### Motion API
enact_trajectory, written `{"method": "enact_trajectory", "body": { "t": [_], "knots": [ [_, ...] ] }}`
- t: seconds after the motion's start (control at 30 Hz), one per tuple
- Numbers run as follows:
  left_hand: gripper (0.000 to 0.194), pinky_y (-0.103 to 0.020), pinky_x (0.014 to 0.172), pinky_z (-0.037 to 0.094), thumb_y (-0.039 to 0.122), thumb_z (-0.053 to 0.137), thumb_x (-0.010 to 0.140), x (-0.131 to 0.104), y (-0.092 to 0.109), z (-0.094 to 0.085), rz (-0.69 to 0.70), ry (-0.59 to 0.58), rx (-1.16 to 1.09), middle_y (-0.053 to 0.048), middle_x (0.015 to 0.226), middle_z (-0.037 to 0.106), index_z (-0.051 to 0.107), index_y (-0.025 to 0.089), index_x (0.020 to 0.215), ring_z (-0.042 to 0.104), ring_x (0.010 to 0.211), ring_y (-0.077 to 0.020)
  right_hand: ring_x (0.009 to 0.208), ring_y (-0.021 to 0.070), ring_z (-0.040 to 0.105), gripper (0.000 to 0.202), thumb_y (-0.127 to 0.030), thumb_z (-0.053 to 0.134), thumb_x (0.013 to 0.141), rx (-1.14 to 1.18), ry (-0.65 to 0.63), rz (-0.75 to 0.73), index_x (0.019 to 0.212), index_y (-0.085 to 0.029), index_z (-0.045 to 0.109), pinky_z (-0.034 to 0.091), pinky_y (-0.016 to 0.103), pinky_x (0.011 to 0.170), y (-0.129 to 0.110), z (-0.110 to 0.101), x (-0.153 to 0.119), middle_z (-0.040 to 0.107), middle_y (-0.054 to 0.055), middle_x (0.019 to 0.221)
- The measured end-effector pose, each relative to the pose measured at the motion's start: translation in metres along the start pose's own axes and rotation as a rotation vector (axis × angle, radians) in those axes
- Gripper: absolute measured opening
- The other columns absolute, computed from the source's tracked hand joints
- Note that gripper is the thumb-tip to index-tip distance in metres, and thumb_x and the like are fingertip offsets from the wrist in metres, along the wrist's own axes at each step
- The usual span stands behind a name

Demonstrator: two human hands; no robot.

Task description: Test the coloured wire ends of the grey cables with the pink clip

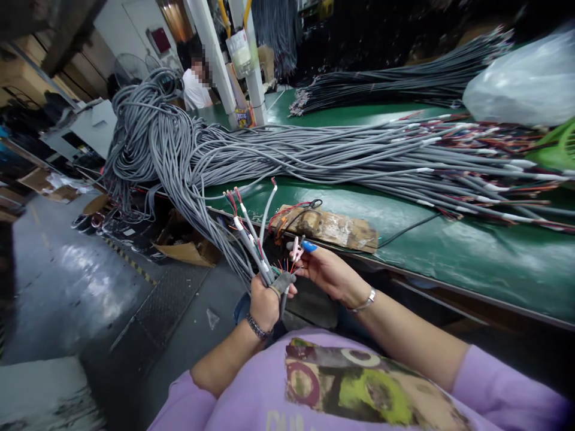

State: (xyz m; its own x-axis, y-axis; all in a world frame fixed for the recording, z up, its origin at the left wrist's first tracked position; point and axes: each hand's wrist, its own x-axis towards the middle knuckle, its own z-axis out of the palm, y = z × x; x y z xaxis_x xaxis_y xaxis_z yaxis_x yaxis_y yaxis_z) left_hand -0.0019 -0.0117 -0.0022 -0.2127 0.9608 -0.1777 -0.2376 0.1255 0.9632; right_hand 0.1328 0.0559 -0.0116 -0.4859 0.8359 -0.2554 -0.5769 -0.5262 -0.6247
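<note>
Nearest me is my purple shirt. Just beyond it, at twelve o'clock, my left hand is closed around several grey cables, their ends pointing up toward eleven o'clock, short of the tabletop's near edge. The thin coloured wires of one cable end fan out beside that grip, at its one o'clock. My right hand comes in from three o'clock, fingertips gathered close to the wires. One digit has a blue cover, and something small and pale shows at the tips; I cannot tell whether I'm pinching it or wearing it, nor whether a wire is caught there.

I take this step to be spreading and sorting the thin wires of one cable. As I judge it, the next move calls for a steady left grip and a light, exact pick by the right fingers, one wire at a time, without dragging its neighbours.

Past my hands, a wooden board lies at two o'clock on the green tabletop. Farther on, a long grey bundle stretches from eleven to two o'clock. Behind it, a darker bundle lies at one o'clock, and a person in white is at eleven.
</note>
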Motion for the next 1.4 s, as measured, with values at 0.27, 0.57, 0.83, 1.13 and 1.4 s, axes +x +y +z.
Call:
{"method": "enact_trajectory", "body": {
  "t": [0.27,0.57,0.83,1.13,1.4],
  "knots": [
    [0.019,-0.022,0.046,0.045,0.031,0.072,0.067,0.005,-0.003,0.004,0.003,0.016,-0.041,-0.001,0.051,0.063,0.063,0.014,0.067,0.057,0.045,-0.0114,0.063,0.0125,0.053,0.043,-0.06,0.063,0.074,-0.279,0.123,-0.247,0.075,-0.018,0.068,0.046,0.026,0.062,0.013,-0.008,0.006,0.061,0.002,0.068],
    [0.023,-0.023,0.045,0.045,0.034,0.072,0.066,0.008,-0.003,0.005,-0.017,0.029,-0.025,-0.001,0.049,0.061,0.061,0.014,0.063,0.055,0.043,-0.0112,0.06,0.0127,0.055,0.036,-0.054,0.067,0.075,0.042,-0.011,-0.048,0.082,-0.019,0.069,0.046,0.027,0.059,0.013,0.001,0.011,0.066,0.002,0.069],
    [0.025,-0.023,0.046,0.045,0.035,0.074,0.064,0.008,-0.005,0.004,-0.056,0.032,-0.007,-0.001,0.05,0.062,0.061,0.014,0.065,0.057,0.045,-0.0121,0.061,0.0124,0.056,0.031,-0.05,0.069,0.075,0.135,0.063,-0.046,0.079,-0.019,0.069,0.047,0.026,0.059,0.015,0.006,0.011,0.068,0.002,0.071],
    [0.03,-0.023,0.047,0.046,0.042,0.073,0.068,0.002,-0.01,-0.006,-0.018,0.002,0.023,-0.001,0.051,0.062,0.062,0.014,0.067,0.057,0.045,-0.0123,0.063,0.0123,0.058,0.046,-0.06,0.07,0.068,-0.099,-0.067,0.095,0.083,-0.016,0.067,0.048,0.026,0.06,0.011,-0.006,-0.01,0.066,0.004,0.074],
    [0.027,-0.024,0.052,0.047,0.039,0.075,0.067,0.0,-0.006,-0.008,-0.016,-0.138,0.189,-0.004,0.055,0.065,0.064,0.013,0.069,0.059,0.048,-0.0132,0.053,0.0139,0.056,0.03,-0.045,0.073,0.071,-0.479,-0.138,-0.124,0.069,-0.018,0.06,0.044,0.03,0.059,0.007,0.01,-0.027,0.061,-0.001,0.055]
  ]
}}
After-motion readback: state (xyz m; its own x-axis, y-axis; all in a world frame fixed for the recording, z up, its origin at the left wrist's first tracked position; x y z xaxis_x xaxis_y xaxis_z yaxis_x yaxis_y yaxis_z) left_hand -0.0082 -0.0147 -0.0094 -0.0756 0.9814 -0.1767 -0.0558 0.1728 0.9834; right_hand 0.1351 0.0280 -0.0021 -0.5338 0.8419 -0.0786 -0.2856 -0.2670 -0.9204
